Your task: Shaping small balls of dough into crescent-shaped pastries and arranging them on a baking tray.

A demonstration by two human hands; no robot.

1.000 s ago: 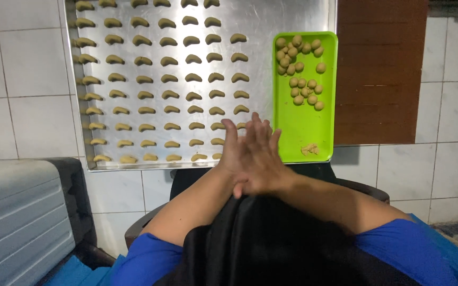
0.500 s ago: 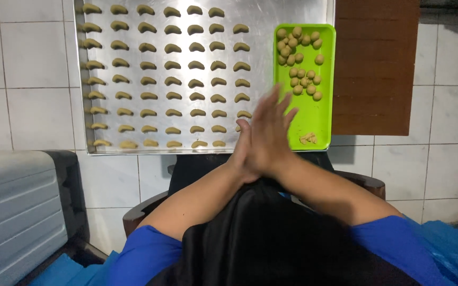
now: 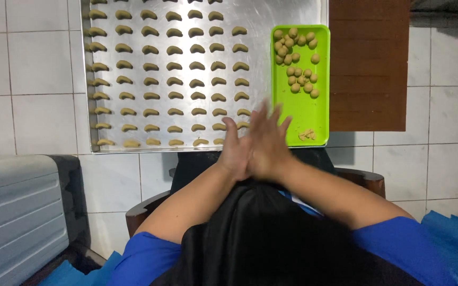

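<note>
With palms pressed flat, the left hand [image 3: 235,152] and right hand [image 3: 267,144] roll something hidden; the crescent tray [image 3: 287,13] lies at eleven o'clock, so placing comes next, probably

Under me the floor [image 3: 38,63] is laid in large white square tiles with thin grey grout lines, evenly lit and free of hard shadows. I take the brown wooden board [image 3: 369,63] as my marker: it lies flat on the tiles toward the upper right. Far to its lower left stands a grey ribbed case [image 3: 11,212], dark along its near side. Below the board, close in front of me, curves a dark wooden rim [image 3: 367,180], and blue fabric [image 3: 451,238] spreads at the lower right.
</note>
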